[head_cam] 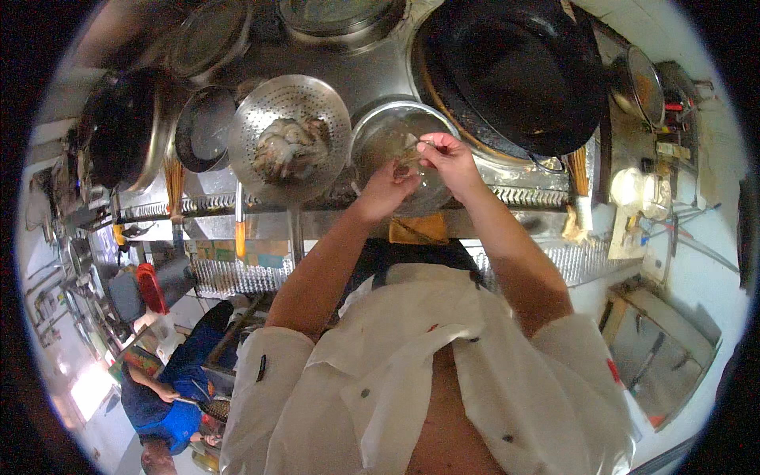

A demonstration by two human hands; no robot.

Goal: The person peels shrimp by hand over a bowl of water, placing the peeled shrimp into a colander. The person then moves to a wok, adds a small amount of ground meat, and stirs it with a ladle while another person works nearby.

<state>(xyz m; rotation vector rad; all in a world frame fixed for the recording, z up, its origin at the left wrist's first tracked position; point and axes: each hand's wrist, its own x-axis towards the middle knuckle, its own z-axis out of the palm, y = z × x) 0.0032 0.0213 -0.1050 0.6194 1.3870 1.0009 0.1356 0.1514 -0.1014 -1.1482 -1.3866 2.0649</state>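
Observation:
Both hands are raised over a round metal bowl [368, 127] on the steel counter. My right hand [445, 155] pinches a small greyish piece of food [411, 142] between thumb and fingertips. Just left of it and lower, my left hand [389, 185] has its fingers curled near the lower end of that piece; whether it grips the piece I cannot tell. Left of the bowl, a perforated metal strainer [249, 127] holds a heap of greyish, wet-looking food [291, 148], its kind unclear.
A large black wok [504, 71] lies right of the bowl. At the left are a black pan [205, 127], a bamboo brush [174, 184] and an orange-handled utensil [240, 231]. Another bamboo brush [580, 178] is at the right. A person in blue [178, 415] works behind, lower left.

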